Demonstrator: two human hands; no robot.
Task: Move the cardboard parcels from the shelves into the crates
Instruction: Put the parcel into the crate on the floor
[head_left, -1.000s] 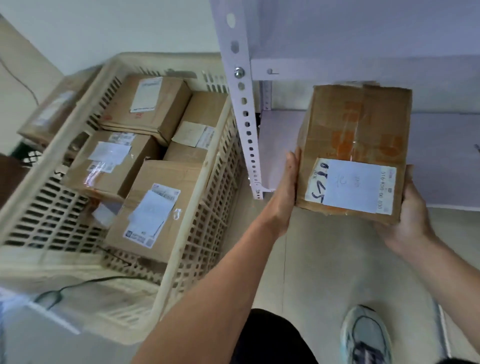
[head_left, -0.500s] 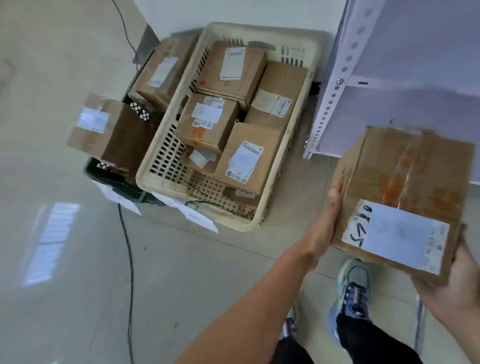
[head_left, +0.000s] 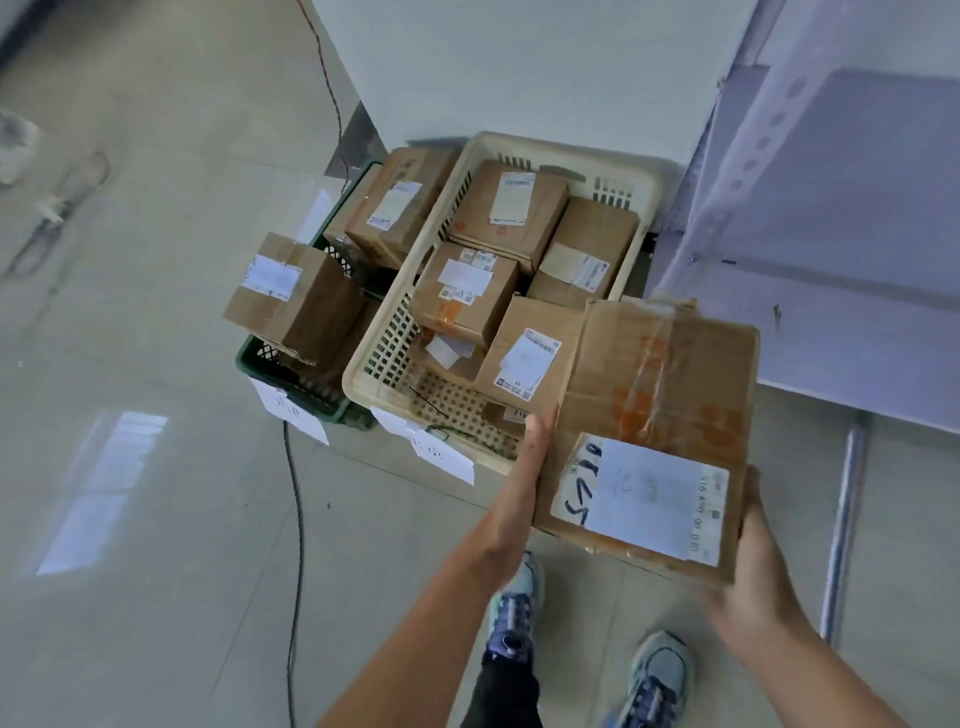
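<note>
Hands, left (head_left: 519, 499) and right (head_left: 754, 571), pressing parcel (head_left: 660, 384) sides

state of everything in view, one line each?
held parcel: taped shut, carried between both hands, not yet in a crate.
left hand: flat on parcel's left side, fingers straight.
right hand: under near right corner, fingers hidden.
cream crate: several parcels inside, near end partly bare.
green crate: piled parcels rise above its rim.

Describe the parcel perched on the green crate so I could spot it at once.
Find the big cream crate on the floor by the white wall; a dark green crate stands beside its left side. The parcel sits high on the green crate's near left corner, overhanging the rim, unlike the others lying inside.
</note>
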